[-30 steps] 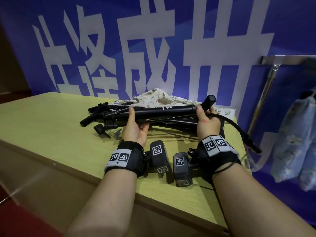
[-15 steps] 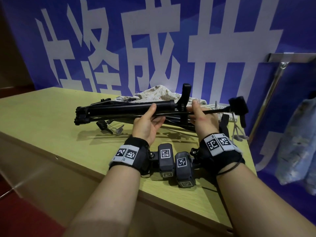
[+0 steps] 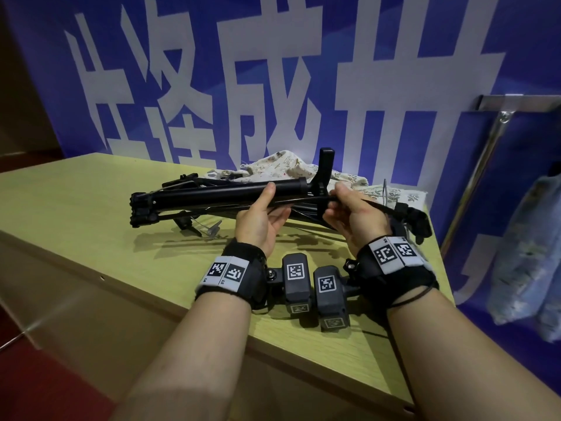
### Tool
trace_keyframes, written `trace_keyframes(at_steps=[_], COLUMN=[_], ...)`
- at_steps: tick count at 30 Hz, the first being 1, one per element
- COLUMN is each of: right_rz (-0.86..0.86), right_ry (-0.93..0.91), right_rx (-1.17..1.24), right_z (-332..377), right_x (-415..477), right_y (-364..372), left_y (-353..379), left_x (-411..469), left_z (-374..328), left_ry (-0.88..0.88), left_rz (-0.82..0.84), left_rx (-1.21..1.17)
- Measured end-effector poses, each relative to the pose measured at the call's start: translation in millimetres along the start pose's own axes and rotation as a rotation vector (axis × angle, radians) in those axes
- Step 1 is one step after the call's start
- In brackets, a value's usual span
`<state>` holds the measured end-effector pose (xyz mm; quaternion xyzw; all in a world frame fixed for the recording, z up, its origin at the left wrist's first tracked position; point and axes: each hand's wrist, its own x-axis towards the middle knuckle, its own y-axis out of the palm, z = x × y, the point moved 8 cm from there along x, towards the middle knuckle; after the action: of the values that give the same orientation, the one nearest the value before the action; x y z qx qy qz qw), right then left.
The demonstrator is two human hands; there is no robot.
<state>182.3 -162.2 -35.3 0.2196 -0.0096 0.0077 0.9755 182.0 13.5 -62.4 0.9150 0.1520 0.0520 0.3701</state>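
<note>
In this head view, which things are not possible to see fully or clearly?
Head view only:
1. Left hand: fingertips lie behind the black tripod.
2. Right hand: its curled fingers cover the part of the thin bar they hold.
3. Patterned cloth: partly behind the tripod.
4. Blue garment: blurred, cut by the right edge.
5. Small clear part on the table: too small to identify.

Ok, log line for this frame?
item: folded black tripod | left hand: grips main tube | right hand: grips thin bar | place: over table, cloth behind
</note>
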Motion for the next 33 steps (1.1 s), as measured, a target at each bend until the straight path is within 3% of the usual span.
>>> trace_keyframes(at_steps=[7,17,24,33], right_rz=[-0.014,-0.120,-0.076,0.016], right_ry=[0.036,-0.235,-0.243,-0.221], right_rx=[0.094,-0.470,-0.387,-0.336], right_z=[-4,12,13,6], right_x=[3,12,12,15], right_y=[0,-13,-9,1], left_y=[2,1,8,27], left_x=[-2,-2,-5,-14], left_z=[-1,-1,1,6], left_ry=[0.005,0.003,-0.031,-0.109], left_rz=[0.010,-0.008,0.049,0.252], left_rx=[0.005,0.033,0.029,-0.025])
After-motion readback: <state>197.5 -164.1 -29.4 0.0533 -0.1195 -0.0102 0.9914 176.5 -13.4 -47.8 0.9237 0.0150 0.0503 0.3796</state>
